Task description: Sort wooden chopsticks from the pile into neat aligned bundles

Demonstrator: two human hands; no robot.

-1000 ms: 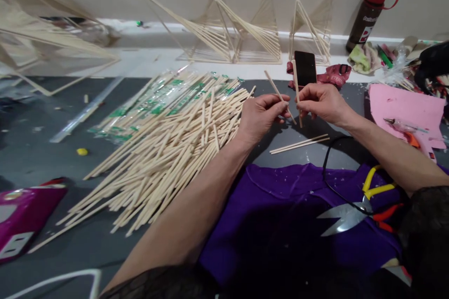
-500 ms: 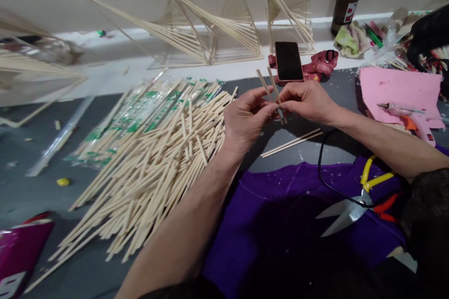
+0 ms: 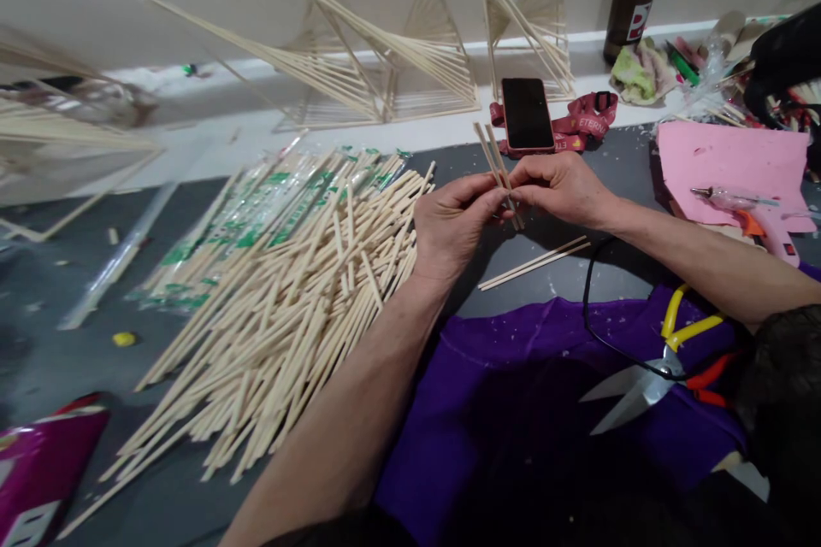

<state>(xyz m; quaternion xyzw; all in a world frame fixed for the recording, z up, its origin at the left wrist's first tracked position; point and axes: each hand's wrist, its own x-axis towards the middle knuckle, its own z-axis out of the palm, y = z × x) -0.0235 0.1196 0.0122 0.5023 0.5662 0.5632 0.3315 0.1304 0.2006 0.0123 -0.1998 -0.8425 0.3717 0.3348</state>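
Between my two hands stands a pair of slim wooden chopsticks [image 3: 491, 155], tilted, with upper ends a little apart. My left hand [image 3: 458, 214] pinches them from the left side, fingers closed. From the right, the thumb and fingers of my right hand [image 3: 558, 188] close on the same pair. Fingertips hide the middle of the sticks. On the table below lie two loose chopsticks [image 3: 534, 263], nearly parallel. A large heap of loose chopsticks [image 3: 288, 325] spreads left of my left forearm, and wrapped chopsticks [image 3: 256, 209] in clear plastic with green print lie behind it.
Stick frames [image 3: 410, 60] lean along the wall. A phone [image 3: 527, 114] rests on a red lanyard [image 3: 587, 121]. At right are a glue gun [image 3: 747, 209] on pink sheet [image 3: 724, 154] and open scissors [image 3: 654, 385] on purple cloth [image 3: 500, 350]. A bottle [image 3: 634, 0] stands behind.
The upper ends of the two held chopsticks have come closer together. My left fingers have closed in around them. The view has shifted slightly.
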